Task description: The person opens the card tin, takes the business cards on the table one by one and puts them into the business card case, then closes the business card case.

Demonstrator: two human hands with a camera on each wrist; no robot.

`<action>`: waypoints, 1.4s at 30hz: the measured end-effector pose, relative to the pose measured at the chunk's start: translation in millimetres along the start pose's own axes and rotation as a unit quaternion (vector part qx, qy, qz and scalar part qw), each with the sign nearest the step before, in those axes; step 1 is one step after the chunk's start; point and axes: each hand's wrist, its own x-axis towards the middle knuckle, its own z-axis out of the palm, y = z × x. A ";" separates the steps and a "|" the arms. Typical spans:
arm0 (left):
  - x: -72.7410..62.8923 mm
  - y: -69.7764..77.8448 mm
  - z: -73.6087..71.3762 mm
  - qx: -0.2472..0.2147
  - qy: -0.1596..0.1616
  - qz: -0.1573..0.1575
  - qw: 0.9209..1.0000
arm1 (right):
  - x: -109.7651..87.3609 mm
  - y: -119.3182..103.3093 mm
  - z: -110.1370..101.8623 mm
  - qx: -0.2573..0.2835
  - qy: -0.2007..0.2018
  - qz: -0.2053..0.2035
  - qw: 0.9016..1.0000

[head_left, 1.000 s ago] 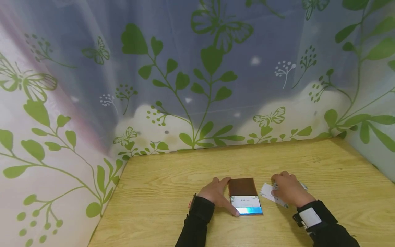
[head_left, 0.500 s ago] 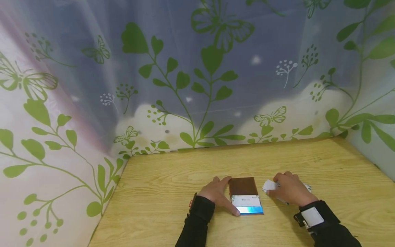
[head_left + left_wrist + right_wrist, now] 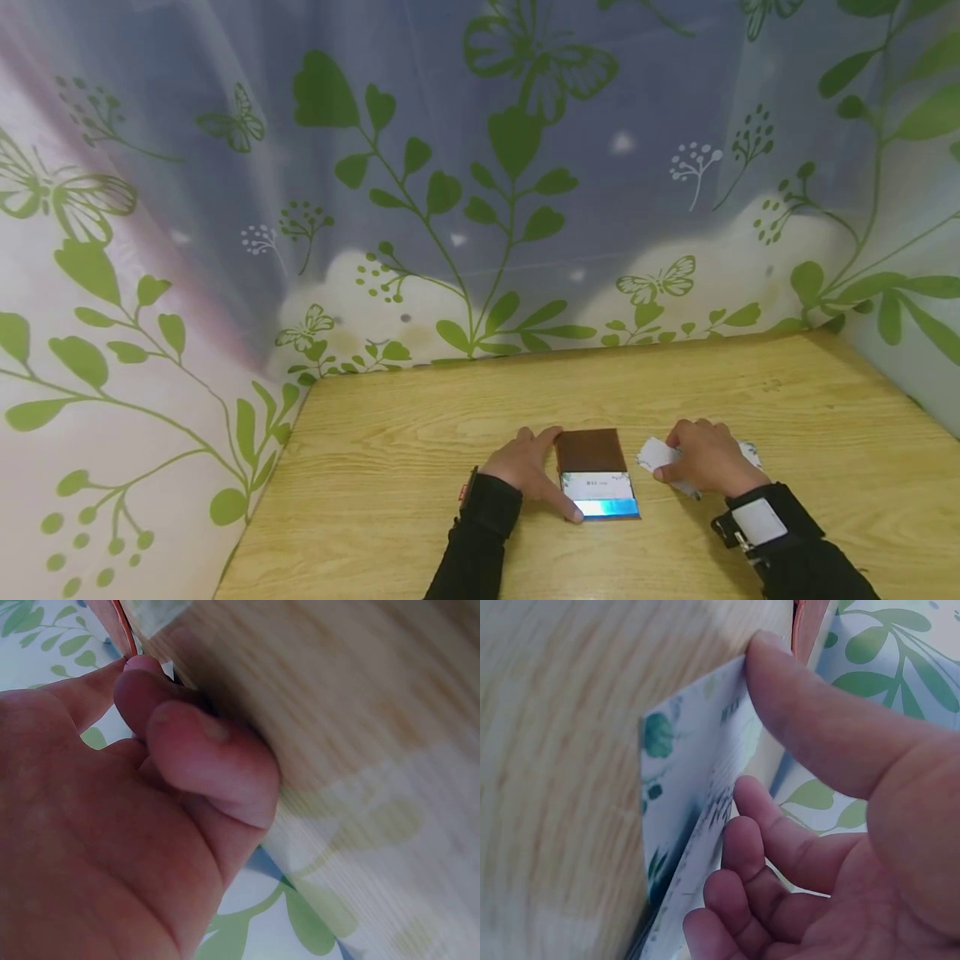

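A brown card holder lies flat on the table, with a white leaf-printed card across its lower half and a shiny blue-white strip below. My left hand spans its left side, index finger at the top corner and thumb at the bottom corner. In the left wrist view the other fingers are curled by the tabletop. To the right, my right hand holds white printed cards between thumb and fingers. The right wrist view shows a leaf-printed card at the thumb and another at the fingertips.
The wood-grain table reaches back to a curtain printed with leaves and butterflies. That printed cloth also hangs at the left and right sides. A white card end sticks out beyond my right hand.
My right hand has shifted slightly right and its thumb has moved onto the cards, which have turned a little under it. The left hand and card holder stay put.
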 end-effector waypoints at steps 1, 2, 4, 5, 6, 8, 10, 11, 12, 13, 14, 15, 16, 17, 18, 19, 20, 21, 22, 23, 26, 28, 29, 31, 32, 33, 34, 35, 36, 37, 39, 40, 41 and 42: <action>-0.1 -0.1 0.2 0.000 -0.001 -0.001 1.000 | 0.3 1.0 0.4 -0.001 0.001 -0.001 1.000; -0.3 0.0 0.1 -0.002 -0.001 -0.002 1.000 | 0.3 1.8 0.8 -0.001 0.002 -0.002 1.000; -0.4 -0.1 0.3 -0.003 -0.002 -0.002 1.000 | 0.4 2.5 1.4 0.004 0.003 0.001 1.000; -0.4 -0.2 0.5 -0.003 -0.002 -0.002 1.000 | 0.4 2.5 1.4 0.009 0.004 0.005 1.000; -0.4 -0.2 0.5 -0.003 -0.002 -0.002 1.000 | 0.2 2.2 1.3 0.011 0.005 0.009 1.000; -0.6 0.0 0.3 -0.002 -0.002 -0.001 1.000 | 0.0 1.9 0.6 0.014 0.007 0.015 1.000; -0.9 0.0 0.5 -0.002 -0.002 -0.002 1.000 | -0.3 1.8 -0.1 0.013 0.009 0.019 1.000; -1.1 0.2 0.5 0.000 -0.002 -0.003 1.000 | -0.4 1.7 -0.6 0.011 0.011 0.021 1.000; -1.2 0.4 0.4 0.000 -0.002 -0.003 1.000 | -0.7 1.9 -0.7 0.006 0.012 0.019 1.000; -1.3 0.5 0.4 0.000 -0.003 -0.004 1.000 | -0.8 2.4 -0.8 0.005 0.014 0.017 1.000; -1.3 0.4 0.6 0.000 -0.003 -0.003 1.000 | -1.1 3.0 -0.5 0.004 0.017 0.014 1.000; -1.2 0.3 0.8 -0.001 -0.003 -0.003 1.000 | -1.7 3.5 -0.2 0.006 0.020 0.013 1.000; -1.0 0.1 1.0 -0.001 -0.003 -0.002 1.000 | -2.6 4.0 0.5 0.013 0.024 0.018 0.999; -0.9 -0.1 1.2 0.000 -0.003 -0.001 1.000 | -3.4 4.2 1.3 0.021 0.030 0.025 0.999; -0.6 -0.3 1.4 -0.001 -0.003 0.000 1.000 | -4.3 4.5 1.9 0.031 0.036 0.032 0.998; -1.1 -0.3 1.4 -0.003 -0.004 0.001 1.000 | -5.2 4.8 2.3 0.044 0.042 0.041 0.997; -1.1 -0.3 1.2 -0.002 -0.004 0.001 1.000 | -6.1 4.7 2.0 0.059 0.047 0.049 0.996; -1.0 -0.6 1.1 -0.002 -0.003 0.001 1.000 | -7.0 4.1 1.4 0.071 0.052 0.058 0.994; -1.0 -0.8 0.8 -0.002 -0.003 0.001 1.000 | -7.6 3.5 0.6 0.077 0.059 0.065 0.993; -1.0 -0.9 0.5 -0.003 -0.004 0.001 1.000 | -7.8 2.8 -0.5 0.075 0.064 0.070 0.993; -0.2 -1.6 0.1 -0.008 -0.005 0.002 1.000 | -7.7 1.3 -4.6 0.049 0.059 0.076 0.994; 0.3 -1.8 0.3 -0.011 -0.009 0.003 1.000 | -6.9 1.9 -5.7 0.023 0.051 0.073 0.996; 0.3 -1.8 0.3 -0.010 -0.009 0.004 1.000 | -6.4 2.5 -6.4 0.016 0.045 0.072 0.996; 0.4 -1.7 0.3 -0.009 -0.010 0.004 1.000 | -5.1 4.0 -7.0 0.012 0.037 0.066 0.997; 0.4 -1.8 0.3 -0.009 -0.010 0.004 1.000 | -4.6 4.7 -7.1 0.015 0.035 0.064 0.997; 0.2 -1.6 0.0 -0.009 -0.010 0.003 1.000 | -4.2 5.3 -7.3 0.020 0.034 0.064 0.997; 0.1 -1.5 -0.2 -0.010 -0.010 0.002 1.000 | -3.5 5.5 -7.5 0.025 0.033 0.066 0.997; 0.1 -1.4 -0.4 -0.011 -0.009 0.001 1.000 | -3.2 5.8 -7.4 0.031 0.031 0.067 0.997; 0.1 -1.4 -0.6 -0.011 -0.009 0.001 1.000 | -2.9 6.2 -7.0 0.036 0.029 0.068 0.997; 0.1 -1.4 -0.6 -0.011 -0.009 0.000 1.000 | -2.7 6.3 -6.9 0.042 0.028 0.067 0.996; 0.0 -1.0 -1.1 -0.008 -0.008 0.000 1.000 | -3.0 6.2 -6.1 0.054 0.025 0.067 0.996; 0.1 -1.1 -0.9 -0.007 -0.007 0.000 1.000 | -3.3 5.9 -5.8 0.060 0.025 0.068 0.996; 0.1 -1.1 -0.7 -0.005 -0.006 0.001 1.000 | -4.2 5.8 -5.0 0.068 0.028 0.068 0.995; 0.1 -1.1 -0.6 -0.004 -0.006 0.000 1.000 | -5.1 5.4 -4.5 0.073 0.034 0.070 0.994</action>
